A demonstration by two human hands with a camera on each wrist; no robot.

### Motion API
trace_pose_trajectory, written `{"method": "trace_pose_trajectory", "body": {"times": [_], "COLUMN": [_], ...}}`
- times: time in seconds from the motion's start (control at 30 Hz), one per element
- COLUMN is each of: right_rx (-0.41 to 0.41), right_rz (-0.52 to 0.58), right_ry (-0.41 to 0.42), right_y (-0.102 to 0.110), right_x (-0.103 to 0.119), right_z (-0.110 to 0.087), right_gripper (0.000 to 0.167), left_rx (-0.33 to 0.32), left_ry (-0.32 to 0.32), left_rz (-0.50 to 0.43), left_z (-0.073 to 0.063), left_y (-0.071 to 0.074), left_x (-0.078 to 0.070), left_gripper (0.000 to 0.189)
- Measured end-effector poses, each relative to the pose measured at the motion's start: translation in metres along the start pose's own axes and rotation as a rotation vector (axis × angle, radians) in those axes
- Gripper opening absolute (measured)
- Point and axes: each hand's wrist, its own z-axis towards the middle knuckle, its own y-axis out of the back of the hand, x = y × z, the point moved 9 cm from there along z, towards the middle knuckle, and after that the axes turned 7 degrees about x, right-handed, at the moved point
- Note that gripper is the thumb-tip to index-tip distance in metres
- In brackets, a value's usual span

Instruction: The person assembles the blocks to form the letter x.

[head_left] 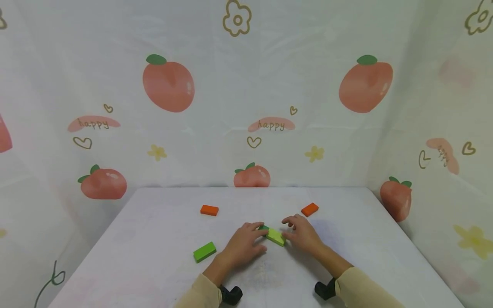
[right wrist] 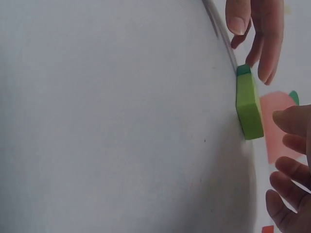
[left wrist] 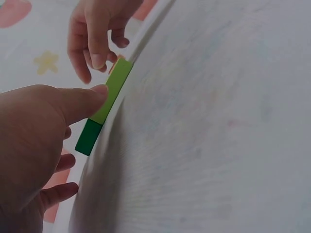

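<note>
A light green block [head_left: 275, 237] and a dark green block [head_left: 263, 228] lie end to end on the white table, slanting across its middle. My left hand [head_left: 242, 244] hovers over the dark green end, its fingers loosely spread; the thumb [left wrist: 92, 99] overlaps the light green block in the left wrist view, and contact is hard to judge. At the other end, my right hand [head_left: 305, 235] is beside the light green block with fingers relaxed. The right wrist view shows a gap between the right thumb [right wrist: 289, 119] and that block.
To the left of my left hand lies a green block [head_left: 205, 252]. Farther back are two orange blocks, one on the left [head_left: 209, 210] and one on the right [head_left: 310, 209]. A fruit-printed curtain [head_left: 215, 85] stands behind the white table [head_left: 154, 239].
</note>
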Motion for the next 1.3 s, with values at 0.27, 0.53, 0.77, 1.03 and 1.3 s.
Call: {"method": "trace_pose_trajectory", "body": {"times": [0.27, 0.53, 0.77, 1.03, 1.3], "right_rx": [-0.038, -0.065, -0.076, -0.085, -0.125], "right_rz": [0.011, -0.002, -0.051, -0.106, -0.274], "right_ry": [0.016, 0.017, 0.001, 0.027, 0.174], "right_y": [0.004, 0.006, 0.012, 0.027, 0.045], "right_x": [-0.005, -0.013, -0.026, -0.031, -0.029], "right_z": [-0.004, -0.004, -0.003, 0.002, 0.008], "right_gripper": [0.025, 0.022, 0.021, 0.021, 0.021], "left_rx": [0.004, -0.024, -0.034, -0.01, 0.048], "left_ry": [0.007, -0.009, -0.029, -0.028, 0.003], "left_rz": [0.042, 0.113, 0.134, 0.129, 0.113], "left_z": [-0.003, -0.005, -0.003, -0.003, -0.004], "left_y": [-0.004, -0.001, -0.003, -0.002, -0.002], "left_x": [-0.008, -0.013, -0.013, -0.014, -0.015], "left_gripper": [0.049, 0.048, 0.044, 0.043, 0.045]}}
